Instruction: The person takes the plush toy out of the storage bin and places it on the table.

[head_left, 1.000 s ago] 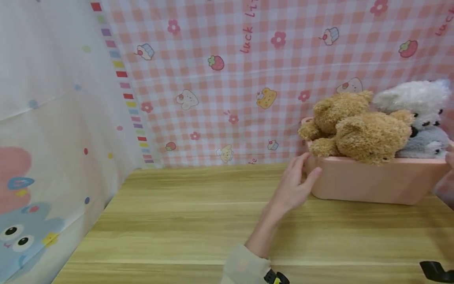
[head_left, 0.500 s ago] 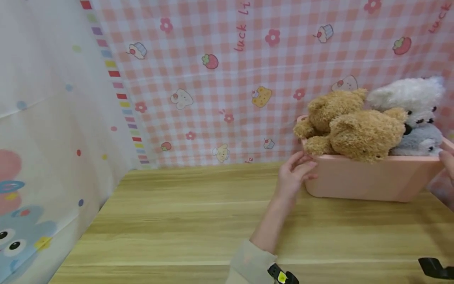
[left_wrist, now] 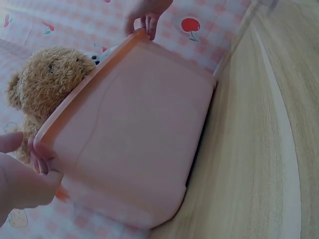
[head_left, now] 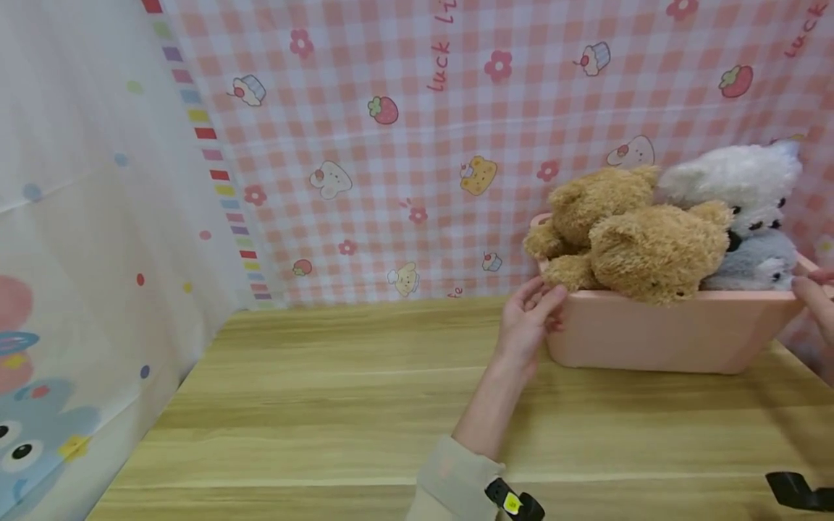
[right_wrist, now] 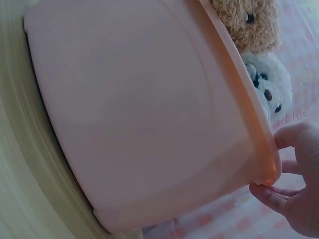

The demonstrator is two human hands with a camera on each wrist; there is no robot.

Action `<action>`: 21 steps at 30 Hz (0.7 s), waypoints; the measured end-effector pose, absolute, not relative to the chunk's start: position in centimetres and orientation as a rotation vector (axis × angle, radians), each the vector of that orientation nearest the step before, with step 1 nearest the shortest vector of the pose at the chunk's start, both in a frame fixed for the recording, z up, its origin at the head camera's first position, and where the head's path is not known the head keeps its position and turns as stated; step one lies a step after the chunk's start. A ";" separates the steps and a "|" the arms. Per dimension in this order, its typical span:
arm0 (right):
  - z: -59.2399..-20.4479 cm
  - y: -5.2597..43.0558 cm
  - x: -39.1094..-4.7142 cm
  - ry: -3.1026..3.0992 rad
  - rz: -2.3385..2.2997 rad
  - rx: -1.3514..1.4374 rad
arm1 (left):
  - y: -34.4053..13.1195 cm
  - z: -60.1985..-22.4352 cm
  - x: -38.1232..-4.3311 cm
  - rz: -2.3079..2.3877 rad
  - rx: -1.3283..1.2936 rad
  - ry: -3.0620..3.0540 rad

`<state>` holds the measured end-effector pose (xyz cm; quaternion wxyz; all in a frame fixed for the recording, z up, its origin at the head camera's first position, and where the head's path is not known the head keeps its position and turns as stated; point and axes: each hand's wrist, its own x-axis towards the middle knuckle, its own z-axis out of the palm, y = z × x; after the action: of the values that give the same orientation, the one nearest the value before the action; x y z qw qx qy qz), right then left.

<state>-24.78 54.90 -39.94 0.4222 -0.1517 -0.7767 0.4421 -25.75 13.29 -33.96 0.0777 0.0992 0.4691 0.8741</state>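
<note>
A pink plastic storage bin [head_left: 651,336] stands at the back right of the wooden table. My left hand [head_left: 523,322] grips the rim at its left end, fingers curled under the lip in the left wrist view. At the opposite end my right hand [head_left: 817,300] holds the rim, the thumb on top and fingers beneath, as the right wrist view shows. Plush toys fill the bin: two curly brown bears, one in front [head_left: 658,250] and one behind [head_left: 599,199], a white plush [head_left: 736,181] and a grey one [head_left: 752,264]. Their lower parts are hidden.
Behind the bin hangs a pink checked cloth [head_left: 391,174], with a white patterned cloth [head_left: 78,217] along the left. The wooden table [head_left: 313,405] extends left and forward of the bin. A black curved piece [head_left: 798,493] shows at the lower right.
The bin, with its plush toys, has shifted a little to the left while both hands stay at its ends. The head view has turned slightly, bringing more of the right hand into sight.
</note>
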 end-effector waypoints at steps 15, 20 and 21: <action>-43.2 60.9 -27.3 -1.920 1.195 -0.453 | 14.2 -34.0 -26.8 2.598 0.201 1.628; -41.3 58.9 -25.3 -2.095 1.149 -0.395 | 14.1 -34.0 -27.1 2.557 0.228 1.669; -40.3 57.5 -24.5 -2.116 1.172 -0.352 | 14.0 -34.1 -27.1 2.546 0.243 1.674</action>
<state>-24.51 57.49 -40.27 0.3415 -0.1352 -0.8137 0.4506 -27.15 13.96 -34.08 0.0426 0.0795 0.5472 0.8322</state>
